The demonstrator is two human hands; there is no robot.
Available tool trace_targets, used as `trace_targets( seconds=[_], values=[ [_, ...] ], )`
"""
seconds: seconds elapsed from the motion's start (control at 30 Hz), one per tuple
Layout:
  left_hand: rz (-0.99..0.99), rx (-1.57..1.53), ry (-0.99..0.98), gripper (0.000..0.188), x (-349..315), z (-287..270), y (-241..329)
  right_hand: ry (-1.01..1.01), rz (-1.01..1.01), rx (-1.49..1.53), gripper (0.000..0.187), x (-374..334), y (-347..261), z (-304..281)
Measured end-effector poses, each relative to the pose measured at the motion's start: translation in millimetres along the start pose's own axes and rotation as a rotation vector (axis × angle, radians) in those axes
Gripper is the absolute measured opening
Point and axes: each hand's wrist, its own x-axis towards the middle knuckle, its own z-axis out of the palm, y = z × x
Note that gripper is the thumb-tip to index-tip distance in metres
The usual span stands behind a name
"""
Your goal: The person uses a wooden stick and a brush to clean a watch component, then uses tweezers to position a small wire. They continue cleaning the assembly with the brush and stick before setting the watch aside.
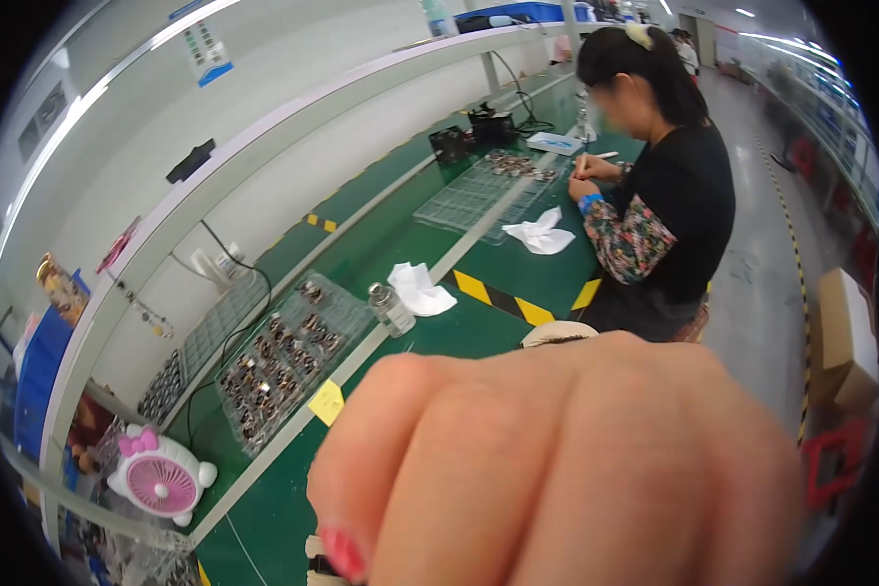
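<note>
One of my hands, by its position my right hand (566, 469), fills the lower middle and right of the view, very close and slightly blurred. Its fingers are bent with the knuckles uppermost, and a red-painted nail shows at the lower left. Whatever the fingers close on, if anything, is hidden. My left hand is out of sight. Beyond the knuckles lie a clear bottle (391, 311), a crumpled white tissue (422, 290) and a yellow sticky note (327, 401). Left of them, a clear compartment tray (356, 311) holds many small metal parts.
A pink and white fan (163, 481) stands at the near left of the green bench (361, 234). A co-worker (689, 186) bends over small work beside another clear tray (449, 207). An overhead shelf (293, 115) runs along the left; a cardboard box (843, 342) sits right.
</note>
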Motion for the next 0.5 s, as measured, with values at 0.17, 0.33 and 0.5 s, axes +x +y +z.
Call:
trace_targets(
  seconds=[0.17, 0.33, 0.5],
  values=[
    [-0.248, -0.934, -0.023, 0.044, -10, 31, -6, 0.126, 0.291, -0.63, 0.01, -50, 42, -24],
    [-0.264, -0.981, -0.051, 0.041, 4, 21, -10, -0.339, 0.628, -1.267, 0.021, -169, 114, -77],
    [-0.226, -0.976, -0.029, 0.045, 9, 15, -11, -0.387, 1.03, -1.271, 0.023, -245, 140, -129]
  ],
)
